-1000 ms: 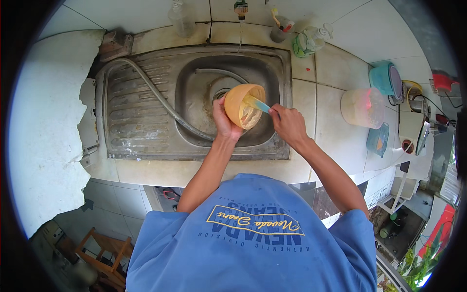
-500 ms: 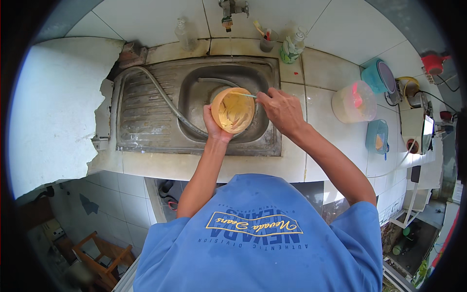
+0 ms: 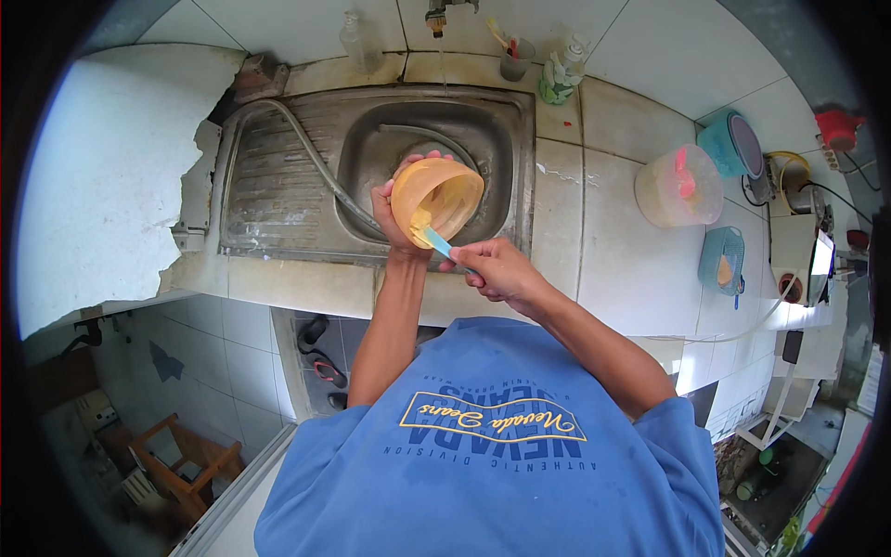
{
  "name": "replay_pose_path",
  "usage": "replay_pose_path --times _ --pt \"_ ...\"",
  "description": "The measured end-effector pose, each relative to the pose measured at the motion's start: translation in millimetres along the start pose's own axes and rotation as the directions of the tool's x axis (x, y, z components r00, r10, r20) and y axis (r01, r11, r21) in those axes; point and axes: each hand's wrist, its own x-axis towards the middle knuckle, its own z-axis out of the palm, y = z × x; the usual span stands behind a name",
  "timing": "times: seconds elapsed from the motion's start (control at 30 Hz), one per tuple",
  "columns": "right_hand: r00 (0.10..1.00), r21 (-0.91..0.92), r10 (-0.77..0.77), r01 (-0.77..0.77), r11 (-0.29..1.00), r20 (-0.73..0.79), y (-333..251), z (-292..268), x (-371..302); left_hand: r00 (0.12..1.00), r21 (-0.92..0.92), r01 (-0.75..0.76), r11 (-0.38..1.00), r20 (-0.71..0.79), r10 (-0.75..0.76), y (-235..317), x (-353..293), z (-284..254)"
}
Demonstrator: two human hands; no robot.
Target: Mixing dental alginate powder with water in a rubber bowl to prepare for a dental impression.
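Observation:
Over the sink, my left hand (image 3: 390, 218) cups an orange plastic bowl (image 3: 455, 197) from the left side and below. The bowl is tilted, its opening turned toward the lower right. My right hand (image 3: 501, 274) is closed around the handle of a light blue spatula (image 3: 437, 242). The spatula's blade sits at the near rim, with a lump of thick yellow paste (image 3: 420, 223) on its end. Thin smears of the same paste coat the bowl's inner wall. Some of my left fingers are hidden behind the bowl.
A steel sink (image 3: 515, 162) with a ribbed drainboard lies beneath; a grey hose (image 3: 311, 153) crosses it. Above hangs a tap (image 3: 437, 23). A pump bottle (image 3: 561, 74) and a cup with toothbrushes (image 3: 516, 60) line the back. Rightward stand a clear tub (image 3: 664, 195) and blue basket (image 3: 719, 260).
The bowl has tipped toward the lower right. My right hand has moved down and left, bringing the spatula from the right rim to the near rim, with paste on its end.

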Motion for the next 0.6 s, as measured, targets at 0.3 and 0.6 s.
replay_pose_path --times 0.3,0.6 --pt "0.880 -0.620 -0.466 0.315 0.719 -0.093 -41.3 -39.1 -6.2 0.980 0.011 0.016 1.000 -0.198 -0.013 -8.3 -14.9 3.4" --pt "0.905 -0.732 -0.410 0.357 0.581 0.116 -46.7 -52.4 -2.2 0.955 -0.073 0.118 0.990 -0.264 -0.133 -7.9 -22.4 6.3"
